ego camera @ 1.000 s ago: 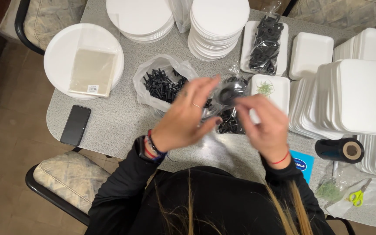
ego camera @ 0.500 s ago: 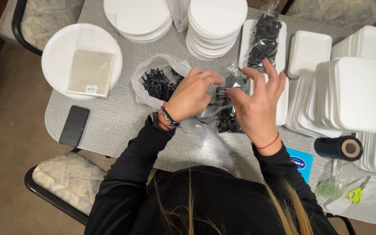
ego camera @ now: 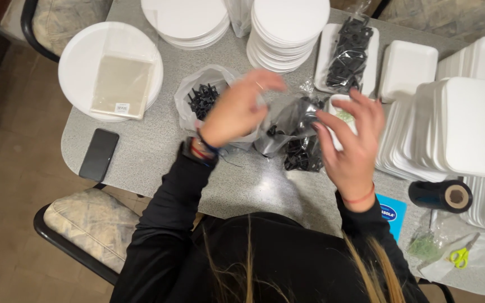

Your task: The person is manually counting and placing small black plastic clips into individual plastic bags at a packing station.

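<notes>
Left hand (ego camera: 237, 109) and right hand (ego camera: 352, 143) raised over table centre, fingers half-curled, together pinching a crinkly clear plastic bag (ego camera: 290, 120) of small black plastic pieces between them. Open bag (ego camera: 200, 98) of the same pieces at 9 o'clock; round white foam plates (ego camera: 287, 28) at 12.

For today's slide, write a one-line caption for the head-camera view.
Two bare hands, left hand and right hand, handle a crinkled clear plastic bag of small black pieces above a speckled grey table stacked with round white foam plates.

The left hand (ego camera: 237, 109) is blurred, its grip unclear.
</notes>
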